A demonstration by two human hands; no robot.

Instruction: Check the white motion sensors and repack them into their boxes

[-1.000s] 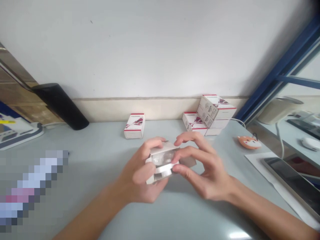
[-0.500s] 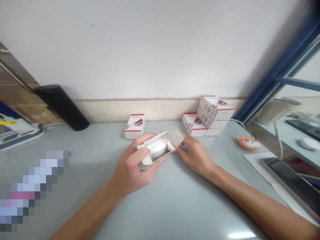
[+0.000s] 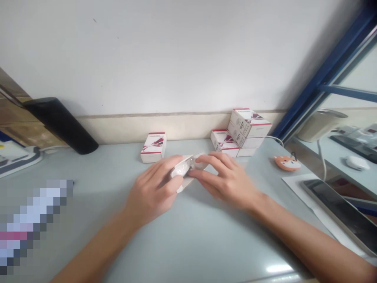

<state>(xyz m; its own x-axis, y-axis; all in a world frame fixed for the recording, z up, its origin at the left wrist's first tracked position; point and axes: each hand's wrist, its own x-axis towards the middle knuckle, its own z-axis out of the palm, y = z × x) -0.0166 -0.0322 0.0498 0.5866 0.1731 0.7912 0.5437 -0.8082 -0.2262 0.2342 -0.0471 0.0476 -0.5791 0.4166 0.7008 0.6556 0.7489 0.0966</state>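
Note:
A small white cardboard box [image 3: 186,183] is tilted above the desk with its end open towards me. My left hand [image 3: 156,186] is wrapped round it from the left, thumb on the near side. Inside the opening shows a shiny item in clear plastic [image 3: 182,169], its kind hidden by the wrapping. My right hand [image 3: 226,177] has its thumb and fingertips at the right end of the opening, pinched on the plastic wrapping beside the box flap. The fingers partly cover the flap.
One closed white-and-red box [image 3: 153,147] lies near the wall. More such boxes [image 3: 246,129] are stacked to its right. A black cylinder [image 3: 63,125] leans at the left. On the right are an orange animal-face case [image 3: 287,163] and a dark-screened device [image 3: 332,212] on paper.
My right hand has moved left, from the outside of the flap to the box opening, fingers now at the plastic. The box has turned slightly in my left hand. The view has shifted a little.

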